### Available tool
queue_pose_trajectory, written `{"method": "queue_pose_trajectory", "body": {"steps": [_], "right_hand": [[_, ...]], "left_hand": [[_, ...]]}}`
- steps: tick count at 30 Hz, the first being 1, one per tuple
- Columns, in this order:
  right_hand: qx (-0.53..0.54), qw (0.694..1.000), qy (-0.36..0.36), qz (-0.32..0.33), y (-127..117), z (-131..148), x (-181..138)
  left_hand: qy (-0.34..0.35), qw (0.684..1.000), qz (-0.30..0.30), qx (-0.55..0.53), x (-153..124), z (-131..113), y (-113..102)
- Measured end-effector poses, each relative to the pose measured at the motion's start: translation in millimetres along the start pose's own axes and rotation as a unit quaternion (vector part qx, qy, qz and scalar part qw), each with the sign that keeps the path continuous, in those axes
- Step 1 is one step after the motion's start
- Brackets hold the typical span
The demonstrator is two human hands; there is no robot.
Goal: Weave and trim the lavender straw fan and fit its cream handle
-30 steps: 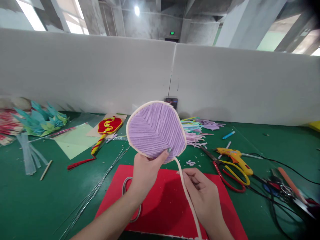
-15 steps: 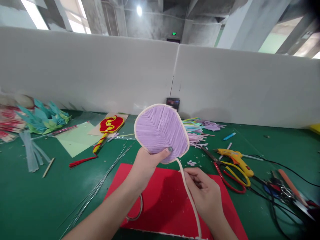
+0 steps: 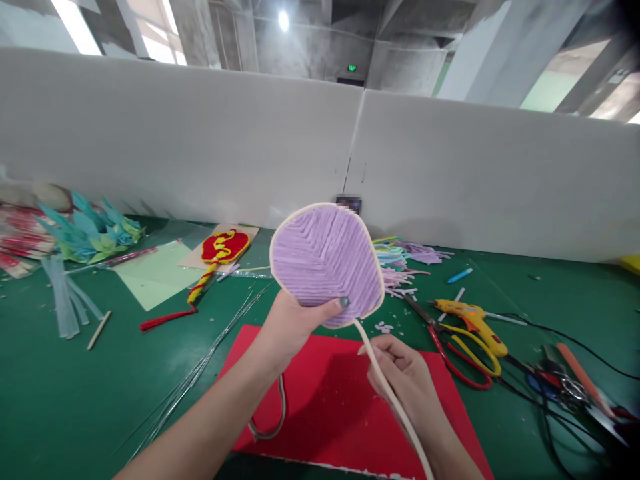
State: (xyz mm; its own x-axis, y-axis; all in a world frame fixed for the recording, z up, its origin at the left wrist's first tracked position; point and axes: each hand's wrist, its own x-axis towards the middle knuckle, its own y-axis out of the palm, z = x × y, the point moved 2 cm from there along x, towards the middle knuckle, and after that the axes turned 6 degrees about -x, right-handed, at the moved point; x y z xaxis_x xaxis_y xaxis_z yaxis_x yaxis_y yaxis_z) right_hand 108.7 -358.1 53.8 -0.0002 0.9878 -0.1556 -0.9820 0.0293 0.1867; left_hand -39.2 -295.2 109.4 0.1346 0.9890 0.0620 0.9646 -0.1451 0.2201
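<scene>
A rounded lilac fan panel [image 3: 325,257], its ribbed strips meeting in a V pattern, is held up over the red board. My left hand [image 3: 293,330] is closed on its lower left edge, thumb on the front and fingers hidden behind. Cream cord borders the panel. From the bottom edge a loose length of cream cord [image 3: 395,400] runs down and out of view at the lower right. My right hand [image 3: 410,377] is closed on this cord just below the panel, thumb and fingertips pinched together. Below lies the red board [image 3: 330,413].
To the right are scissors [image 3: 463,360], a yellow glue gun [image 3: 473,323] with a cable and a blue pen [image 3: 459,275]. Pastel strips [image 3: 395,267] lie behind the panel. On the left are a red-and-yellow fan [image 3: 225,247], thin wires [image 3: 200,363] and teal paper leaves [image 3: 90,227].
The loose cord's lower part has swung right, now crossing in front of my right hand and wrist. The panel has shifted slightly right. My left hand keeps its hold.
</scene>
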Motion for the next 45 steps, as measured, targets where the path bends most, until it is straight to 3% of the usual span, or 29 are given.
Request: {"method": "queue_pose_trajectory", "body": {"steps": [3, 6, 9, 12, 15, 19, 21, 23, 25, 30, 33, 38, 45], "right_hand": [[0.068, 0.996, 0.022, 0.062, 1.9, -7.8, 3.7], [0.087, 0.993, 0.034, 0.076, 3.6, -12.2, 3.6], [0.023, 0.999, 0.019, 0.032, 3.7, -9.6, 0.0], [-0.126, 0.990, -0.049, -0.043, 2.9, -0.9, -5.5], [-0.276, 0.945, -0.150, -0.094, 2.7, 7.1, -10.4], [-0.434, 0.845, -0.281, -0.136, -1.7, 5.5, -12.3], [-0.476, 0.801, -0.332, -0.146, -5.1, 1.1, -12.4], [-0.486, 0.785, -0.354, -0.151, -7.4, -2.0, -12.5], [-0.467, 0.805, -0.334, -0.149, -7.3, -1.7, -12.5], [-0.295, 0.937, -0.163, -0.089, -0.3, 4.1, -9.5], [-0.165, 0.982, -0.079, -0.049, 2.0, 0.5, -6.0], [-0.072, 0.996, -0.049, -0.034, -0.6, -8.7, -1.3], [-0.113, 0.989, -0.064, -0.064, -3.1, -6.0, -3.0]], "left_hand": [[-0.004, 1.000, 0.030, -0.009, 1.9, 1.3, -5.3], [-0.010, 0.998, 0.060, -0.008, 3.8, 1.3, -10.7], [0.002, 0.999, 0.052, 0.011, 4.2, -2.3, -12.3], [0.007, 0.999, 0.026, 0.032, 3.2, -6.7, -9.9], [0.006, 0.999, 0.013, 0.028, 2.1, -7.1, -7.3], [-0.003, 1.000, -0.006, 0.024, 1.9, -0.7, -7.4], [-0.003, 1.000, -0.014, 0.025, 1.9, 2.1, -7.6], [0.001, 1.000, -0.013, 0.027, 1.9, 3.0, -7.2], [0.003, 1.000, -0.008, 0.029, 2.0, 2.3, -7.1], [0.000, 0.999, 0.027, 0.020, 2.5, -2.5, -9.5], [-0.006, 0.999, 0.049, 0.012, 2.3, -5.3, -10.6], [-0.014, 0.999, 0.052, -0.006, 1.8, -7.2, -8.2], [-0.051, 0.995, 0.027, -0.081, -1.2, -2.6, -1.4]]}}
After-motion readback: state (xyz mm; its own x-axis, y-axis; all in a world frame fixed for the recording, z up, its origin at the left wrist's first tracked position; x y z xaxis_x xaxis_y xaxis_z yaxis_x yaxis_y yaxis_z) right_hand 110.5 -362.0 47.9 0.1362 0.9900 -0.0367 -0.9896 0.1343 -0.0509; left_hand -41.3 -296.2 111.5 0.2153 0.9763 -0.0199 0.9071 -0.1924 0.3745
